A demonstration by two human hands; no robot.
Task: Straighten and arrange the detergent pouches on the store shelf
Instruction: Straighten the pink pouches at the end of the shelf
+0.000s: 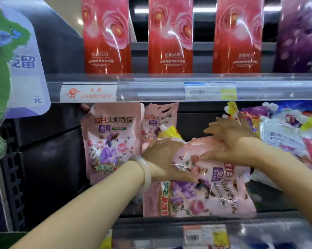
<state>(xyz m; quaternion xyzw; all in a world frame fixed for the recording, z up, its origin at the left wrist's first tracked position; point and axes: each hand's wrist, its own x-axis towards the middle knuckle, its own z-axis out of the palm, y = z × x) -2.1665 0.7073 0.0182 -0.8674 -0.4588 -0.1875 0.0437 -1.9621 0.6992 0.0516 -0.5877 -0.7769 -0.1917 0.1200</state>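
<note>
A pink floral detergent pouch (202, 191) lies tilted on its side at the front of the middle shelf, its yellow spout (168, 132) pointing up and back. My left hand (164, 159) grips its upper left part near the spout. My right hand (229, 141) presses on its top right with fingers spread. Two matching pink pouches stand upright behind: one at the left (112, 141), one partly hidden behind my left hand (158, 117).
White and purple pouches (284, 133) lie in a jumbled heap at the right of the same shelf. Red rose bottles (170, 36) and a purple one (299, 36) stand on the shelf above. A price rail (151, 90) crosses overhead; a green and lilac hanging sign (16, 60) is at left.
</note>
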